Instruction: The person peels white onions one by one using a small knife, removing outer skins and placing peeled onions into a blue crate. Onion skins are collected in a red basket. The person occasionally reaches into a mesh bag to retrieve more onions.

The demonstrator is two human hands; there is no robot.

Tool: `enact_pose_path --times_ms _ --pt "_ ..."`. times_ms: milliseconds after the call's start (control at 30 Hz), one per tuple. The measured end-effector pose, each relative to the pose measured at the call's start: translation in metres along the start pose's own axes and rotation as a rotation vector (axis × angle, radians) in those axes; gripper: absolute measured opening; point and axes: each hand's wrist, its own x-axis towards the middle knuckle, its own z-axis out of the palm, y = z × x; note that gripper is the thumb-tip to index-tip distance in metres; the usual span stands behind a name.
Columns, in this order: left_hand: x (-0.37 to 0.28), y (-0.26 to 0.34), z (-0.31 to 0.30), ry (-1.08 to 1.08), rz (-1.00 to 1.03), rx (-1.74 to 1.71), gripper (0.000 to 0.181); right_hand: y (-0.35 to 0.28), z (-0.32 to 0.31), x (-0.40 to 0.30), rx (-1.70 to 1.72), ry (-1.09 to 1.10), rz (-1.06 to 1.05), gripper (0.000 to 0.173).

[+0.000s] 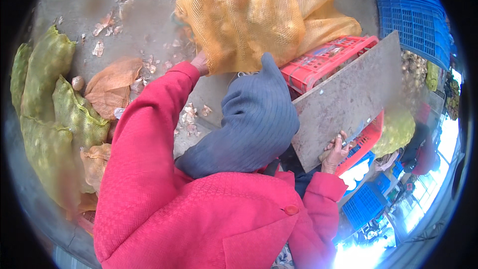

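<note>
My left hand [201, 63] is at the lower left edge of a bulging orange mesh sack [257, 22]. Its fingers are hidden by the netting, so whether they grip it or reach inside cannot be told. Round pale produce and one pinkish onion-like bulb show through the mesh. On the right, my right hand [335, 153] holds a small knife [353, 134], its blade pointing up and away from me. This hand is by the lower edge of a tilted grey board [343, 101], which lies across red plastic crates [328, 59].
Several green mesh sacks [48, 63] stand at the left, beside a limp orange net [114, 86]. Dry onion skins [108, 22] litter the concrete floor. Blue ribbed cloth [246, 127] lies before me. Blue crates [410, 15] stand at the right; another person [424, 153] is farther off.
</note>
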Motion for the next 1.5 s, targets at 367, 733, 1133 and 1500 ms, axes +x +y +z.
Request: enact_pose_path --times_ms 367,733,1133,1500 --pt "0.069 -0.038 0.031 -0.026 -0.243 0.126 0.034 -0.004 0.004 -0.004 -0.003 0.027 0.030 0.023" --pt "-0.055 -0.095 0.059 0.434 -0.755 -0.736 0.033 -0.005 0.011 0.002 0.094 -0.078 -0.031 0.020" --pt "-0.074 0.081 -0.204 0.325 -0.885 -1.508 0.049 0.003 -0.012 0.001 0.295 -0.149 0.013 0.019" --pt "0.151 0.361 -0.210 -0.330 0.030 -1.260 0.054 -0.111 -0.069 -0.039 0.608 -0.619 0.015 0.032"
